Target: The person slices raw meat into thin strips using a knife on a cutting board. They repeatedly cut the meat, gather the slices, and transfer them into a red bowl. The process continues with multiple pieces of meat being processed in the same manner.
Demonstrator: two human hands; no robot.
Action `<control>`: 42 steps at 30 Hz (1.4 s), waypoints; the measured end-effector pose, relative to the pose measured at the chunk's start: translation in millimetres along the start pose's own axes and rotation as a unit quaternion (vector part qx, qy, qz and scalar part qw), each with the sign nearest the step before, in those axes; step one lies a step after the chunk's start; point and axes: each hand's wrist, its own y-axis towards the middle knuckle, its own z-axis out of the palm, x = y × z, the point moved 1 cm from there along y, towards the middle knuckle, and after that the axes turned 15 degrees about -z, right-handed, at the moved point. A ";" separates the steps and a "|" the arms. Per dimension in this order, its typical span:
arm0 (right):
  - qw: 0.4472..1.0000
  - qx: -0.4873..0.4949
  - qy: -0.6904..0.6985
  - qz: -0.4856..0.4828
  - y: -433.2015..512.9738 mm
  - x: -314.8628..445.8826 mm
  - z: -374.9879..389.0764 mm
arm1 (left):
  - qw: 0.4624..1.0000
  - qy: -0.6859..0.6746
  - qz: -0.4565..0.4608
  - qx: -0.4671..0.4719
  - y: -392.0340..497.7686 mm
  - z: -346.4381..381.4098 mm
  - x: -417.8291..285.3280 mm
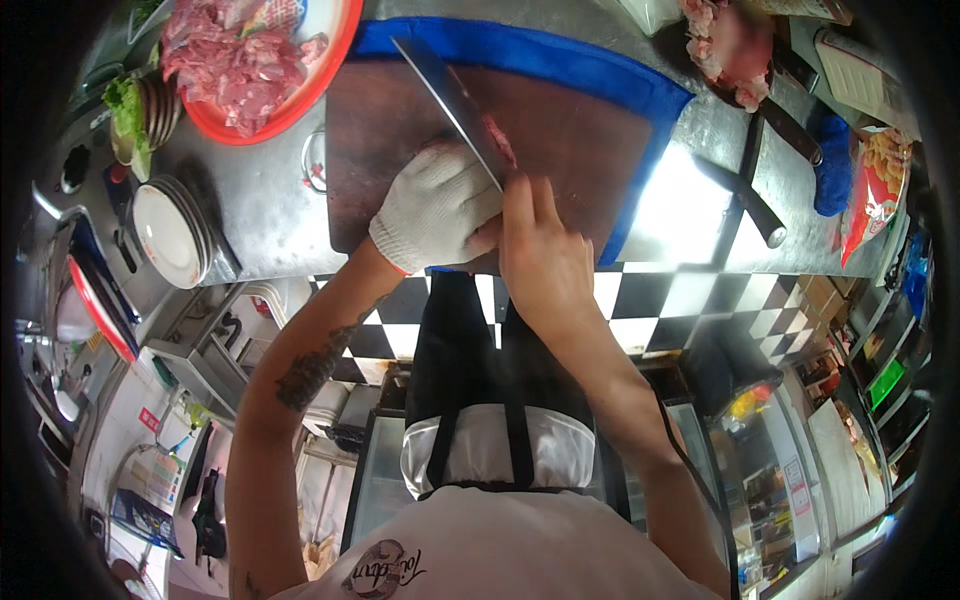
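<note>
My right hand (544,244) grips the handle of a broad kitchen knife (459,105). Its blade slants away to the upper left over a dark brown cutting board (585,142). A thin strip of red meat (499,140) lies along the blade's right side. My left hand (442,202), in a white knit glove, rests on the board just left of the blade, fingers curled. Whatever lies under those fingers is mostly hidden. Beneath the board a blue cloth (645,82) shows at the far and right edges.
A red-rimmed basin (341,45) of raw meat pieces (240,67) stands at the upper left. Stacked plates (171,232) sit on the left. On the steel counter (682,202) at right lie a dark-handled knife (750,206), another knife (791,131) and a red food bag (874,187).
</note>
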 end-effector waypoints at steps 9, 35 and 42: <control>0.999 -0.045 0.019 -0.011 -17.2 -8.2 -6.7 | 0.999 -0.004 0.005 -0.044 6.6 -0.8 -13.6; 0.998 0.038 0.040 0.033 -100.2 -4.9 -10.5 | 0.999 0.001 -0.004 -0.037 -3.1 10.6 -4.2; 0.997 0.049 0.049 0.029 -3.2 -2.7 -6.5 | 1.000 0.008 0.003 0.000 -6.0 5.3 -2.8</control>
